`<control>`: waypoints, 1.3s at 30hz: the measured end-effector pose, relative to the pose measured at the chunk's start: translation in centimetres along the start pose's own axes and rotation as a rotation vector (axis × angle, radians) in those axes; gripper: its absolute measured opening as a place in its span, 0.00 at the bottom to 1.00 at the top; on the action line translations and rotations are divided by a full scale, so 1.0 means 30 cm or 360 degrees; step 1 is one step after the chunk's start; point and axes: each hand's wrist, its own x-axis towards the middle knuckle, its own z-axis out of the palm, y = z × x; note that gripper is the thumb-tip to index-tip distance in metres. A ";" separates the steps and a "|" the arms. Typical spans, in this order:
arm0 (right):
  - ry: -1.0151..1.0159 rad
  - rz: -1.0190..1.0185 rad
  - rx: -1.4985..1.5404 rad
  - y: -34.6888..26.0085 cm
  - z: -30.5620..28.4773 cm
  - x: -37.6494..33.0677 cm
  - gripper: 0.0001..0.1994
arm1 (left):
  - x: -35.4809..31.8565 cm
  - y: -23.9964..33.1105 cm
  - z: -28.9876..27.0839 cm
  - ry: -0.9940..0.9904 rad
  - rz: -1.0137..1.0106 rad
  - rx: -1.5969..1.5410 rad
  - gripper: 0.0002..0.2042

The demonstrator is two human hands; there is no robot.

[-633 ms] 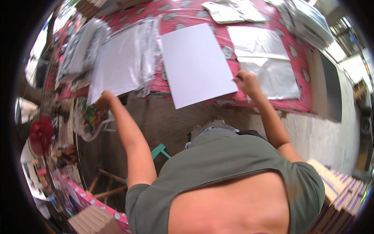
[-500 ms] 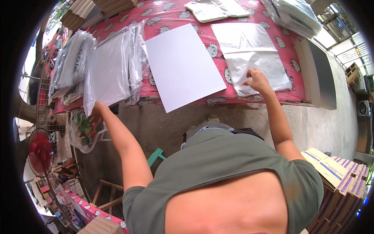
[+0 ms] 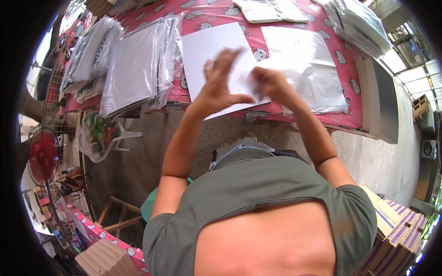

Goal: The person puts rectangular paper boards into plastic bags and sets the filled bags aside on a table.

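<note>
A large white sheet of paper or board [image 3: 202, 43] lies on the pink patterned table cover. My left hand [image 3: 216, 89] is over the sheet with fingers and thumb spread, holding nothing. To its right, my right hand [image 3: 272, 85] has its fingers curled together, smeared by motion. It appears to pinch the edge of a thin clear plastic bag [image 3: 292, 69], drawn leftward from the flat pile of bags [image 3: 322, 89]; the pinched edge itself is blurred. Left of the sheet lies a stack of plastic-sleeved white sheets [image 3: 131, 64].
More plastic-wrapped packs [image 3: 90, 53] lie at the table's far left, others [image 3: 357, 27] at the back right. A folded white pile [image 3: 269, 10] is at the back. A tall grey-sided box [image 3: 380, 99] borders the right end. Below left are a red fan [image 3: 43, 154] and wooden frame [image 3: 120, 216].
My left hand has left the sleeved stack and moved right, over the white sheet. My right hand has moved left from the bag pile, its fingers now closed. The view has shifted slightly.
</note>
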 end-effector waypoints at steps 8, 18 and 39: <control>-0.0203 -0.0152 -0.0291 -0.168 -0.046 -0.008 0.16 | -0.076 0.036 -0.059 0.0552 -0.0847 -0.1194 0.07; 0.0614 -0.0301 -0.0250 -0.168 0.045 0.015 0.08 | -0.102 0.008 -0.017 0.1088 -0.1118 -0.2422 0.10; 0.0139 0.1241 -0.1304 0.326 -0.522 -0.066 0.12 | -0.248 -0.147 -0.090 0.1074 -0.1407 -0.1835 0.04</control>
